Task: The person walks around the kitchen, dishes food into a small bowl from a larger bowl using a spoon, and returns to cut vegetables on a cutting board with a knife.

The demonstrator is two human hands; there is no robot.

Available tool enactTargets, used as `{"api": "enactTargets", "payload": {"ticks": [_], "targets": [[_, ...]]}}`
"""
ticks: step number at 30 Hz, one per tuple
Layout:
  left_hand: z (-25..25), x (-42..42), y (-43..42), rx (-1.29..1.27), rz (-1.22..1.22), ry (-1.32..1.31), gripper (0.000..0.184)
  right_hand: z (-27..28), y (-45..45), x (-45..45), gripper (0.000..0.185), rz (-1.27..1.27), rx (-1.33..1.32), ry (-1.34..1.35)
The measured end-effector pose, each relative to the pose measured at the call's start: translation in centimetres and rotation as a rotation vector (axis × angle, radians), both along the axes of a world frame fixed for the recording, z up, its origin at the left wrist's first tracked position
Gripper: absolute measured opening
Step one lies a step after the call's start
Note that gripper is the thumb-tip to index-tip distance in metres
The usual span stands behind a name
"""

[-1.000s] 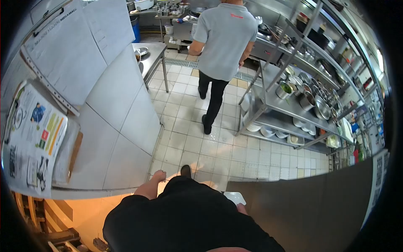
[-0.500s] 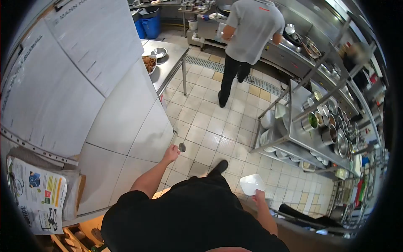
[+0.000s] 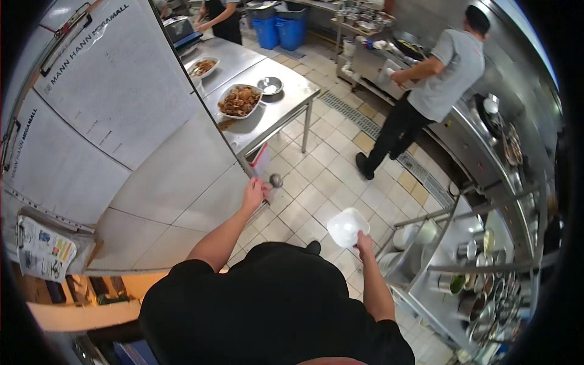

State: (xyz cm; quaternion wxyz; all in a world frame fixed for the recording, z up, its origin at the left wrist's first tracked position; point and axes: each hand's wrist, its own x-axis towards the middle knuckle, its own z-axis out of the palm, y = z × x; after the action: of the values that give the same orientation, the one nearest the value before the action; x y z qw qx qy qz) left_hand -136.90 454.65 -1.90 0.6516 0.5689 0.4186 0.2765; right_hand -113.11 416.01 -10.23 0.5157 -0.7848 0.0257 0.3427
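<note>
My left hand is closed around the handle of a metal spoon, whose round bowl points away over the floor. The spoon's handle is mostly hidden by my fingers. My right hand grips a white squarish bowl by its near right edge. No food shows inside that bowl. Ahead of my left hand, a steel table carries a white dish of browned food, a small steel bowl and a second white dish of food.
A tiled wall with pinned papers stands close on my left. A person in a grey shirt is at the cooking line. To the right is a steel rack with several pots. Blue bins and another person are farther back.
My view has moved forward and turned, bringing more of the steel table and its dishes into sight. Both hands still hold their things. The grey-shirted person now appears farther right.
</note>
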Motion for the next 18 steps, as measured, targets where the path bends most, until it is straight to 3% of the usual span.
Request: {"api": "enactTargets", "payload": {"ticks": [3,6,12,15,18], "targets": [[4.5,3.2,2.8,-0.049,0.187,-0.168,0.028,1.1,8.6,2.9,0.037,0.045,0.114,-0.003],[7.6,4.9,5.5,0.137,0.295,-0.219,0.026,4.1,15.9,4.6,0.035,0.157,0.224,-0.048],[9.5,7.7,11.3,0.485,0.504,0.0,0.025,9.6,26.5,7.8,0.06,0.343,0.363,0.084],[9.0,9.2,14.9,0.498,0.637,0.003,0.024,11.5,31.3,8.9,0.064,0.409,0.41,0.072],[9.3,11.5,19.7,0.446,0.827,0.176,0.022,11.5,36.9,10.9,0.065,0.453,0.391,-0.001]]}}
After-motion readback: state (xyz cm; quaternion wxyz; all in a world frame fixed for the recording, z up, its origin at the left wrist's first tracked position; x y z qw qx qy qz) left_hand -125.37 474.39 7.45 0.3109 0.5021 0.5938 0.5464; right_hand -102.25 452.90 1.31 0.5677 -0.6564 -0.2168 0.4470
